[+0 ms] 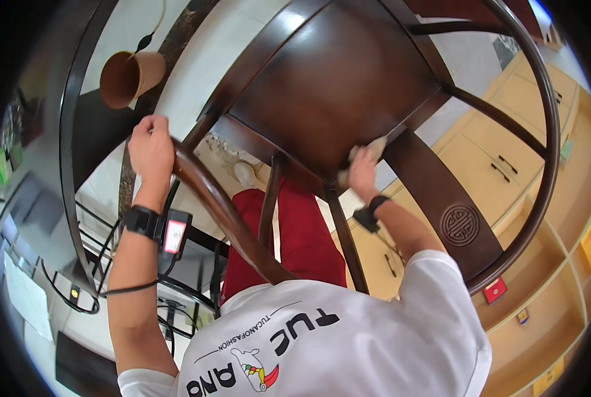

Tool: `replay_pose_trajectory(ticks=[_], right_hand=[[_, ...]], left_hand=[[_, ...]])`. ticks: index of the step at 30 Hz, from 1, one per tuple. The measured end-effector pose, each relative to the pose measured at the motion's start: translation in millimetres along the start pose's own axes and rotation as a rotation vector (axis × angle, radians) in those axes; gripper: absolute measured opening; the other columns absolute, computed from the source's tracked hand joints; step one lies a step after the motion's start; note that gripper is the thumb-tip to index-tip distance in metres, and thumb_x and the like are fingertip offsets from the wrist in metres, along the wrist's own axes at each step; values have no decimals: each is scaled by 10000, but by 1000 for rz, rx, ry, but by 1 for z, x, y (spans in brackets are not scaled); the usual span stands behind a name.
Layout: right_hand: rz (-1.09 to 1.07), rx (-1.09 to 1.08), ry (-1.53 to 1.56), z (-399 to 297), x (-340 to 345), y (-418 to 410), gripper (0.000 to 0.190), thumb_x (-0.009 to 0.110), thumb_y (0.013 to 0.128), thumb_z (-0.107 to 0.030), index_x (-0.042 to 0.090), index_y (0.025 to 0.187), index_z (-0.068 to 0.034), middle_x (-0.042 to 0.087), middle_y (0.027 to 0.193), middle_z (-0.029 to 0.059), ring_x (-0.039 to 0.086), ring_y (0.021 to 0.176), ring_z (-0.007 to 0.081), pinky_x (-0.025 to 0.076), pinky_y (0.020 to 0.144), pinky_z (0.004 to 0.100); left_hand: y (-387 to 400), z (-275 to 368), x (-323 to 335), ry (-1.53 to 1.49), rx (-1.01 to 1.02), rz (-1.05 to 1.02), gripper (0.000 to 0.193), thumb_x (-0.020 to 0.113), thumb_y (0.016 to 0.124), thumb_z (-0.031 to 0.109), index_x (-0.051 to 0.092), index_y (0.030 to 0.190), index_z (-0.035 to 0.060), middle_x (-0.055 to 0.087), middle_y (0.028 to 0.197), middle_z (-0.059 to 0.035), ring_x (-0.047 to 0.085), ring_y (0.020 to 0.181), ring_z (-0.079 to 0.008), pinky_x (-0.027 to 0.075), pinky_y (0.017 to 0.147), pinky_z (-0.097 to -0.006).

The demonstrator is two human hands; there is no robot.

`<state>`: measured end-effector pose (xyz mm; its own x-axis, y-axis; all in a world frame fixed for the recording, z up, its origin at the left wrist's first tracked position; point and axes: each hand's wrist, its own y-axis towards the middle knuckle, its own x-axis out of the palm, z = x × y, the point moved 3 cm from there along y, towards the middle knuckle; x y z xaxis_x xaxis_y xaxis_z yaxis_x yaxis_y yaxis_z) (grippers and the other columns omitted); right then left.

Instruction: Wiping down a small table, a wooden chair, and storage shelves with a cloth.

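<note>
Before me stands a dark wooden armchair with a round rail, its broad seat shiny under the light. My left hand grips the end of the chair's curved armrest. At the seat's rear edge, by the foot of the backrest splat, my right hand presses a pale cloth to the wood. The cloth is blurred and partly hidden by the fingers. A round carved emblem marks the splat. My legs in red trousers show between the armrest supports.
Left of the chair is a dark table edge, with a brown bin beyond it. Pale wooden cabinets and open shelves line the right. A black cable crosses my left forearm from a small device.
</note>
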<state>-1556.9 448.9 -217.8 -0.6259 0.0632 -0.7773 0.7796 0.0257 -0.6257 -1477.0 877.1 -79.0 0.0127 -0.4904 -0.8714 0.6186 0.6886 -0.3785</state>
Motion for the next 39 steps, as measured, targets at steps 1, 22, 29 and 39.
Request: replay_pose_trajectory(ticks=[1, 22, 29, 39], right_hand=[[-108, -159, 23, -17, 1, -25, 366, 495, 702, -35, 414, 1047, 57, 380, 1092, 226, 427, 985, 421, 393, 836, 441], [-71, -1029, 631, -261, -271, -108, 367, 452, 764, 45, 514, 1121, -7, 351, 1332, 99, 345, 1209, 205, 312, 967, 299], [-1659, -687, 715, -378, -104, -295, 350, 496, 783, -31, 484, 1129, 22, 421, 1263, 144, 382, 1183, 233, 287, 996, 361], [-1576, -580, 413, -379, 5, -347, 365, 388, 794, 59, 441, 1153, 22, 513, 1142, 128, 525, 1015, 217, 414, 884, 315]], left_hand=[[1, 0, 1, 0, -6, 7, 343, 472, 739, 362, 634, 895, 103, 606, 908, -144, 552, 879, -327, 420, 767, -382], [-252, -216, -55, -1313, -124, -233, 526, 599, 785, 236, 403, 1222, 18, 452, 1219, -117, 377, 1180, -228, 306, 971, -342], [-361, -267, -72, -1952, -381, 85, 572, 578, 804, 196, 316, 1287, 36, 407, 1253, -132, 363, 1184, -232, 286, 986, -343], [-470, -303, -49, -1622, -536, 623, 179, 525, 846, 135, 544, 983, 22, 573, 811, 1, 526, 723, -56, 429, 640, -207]])
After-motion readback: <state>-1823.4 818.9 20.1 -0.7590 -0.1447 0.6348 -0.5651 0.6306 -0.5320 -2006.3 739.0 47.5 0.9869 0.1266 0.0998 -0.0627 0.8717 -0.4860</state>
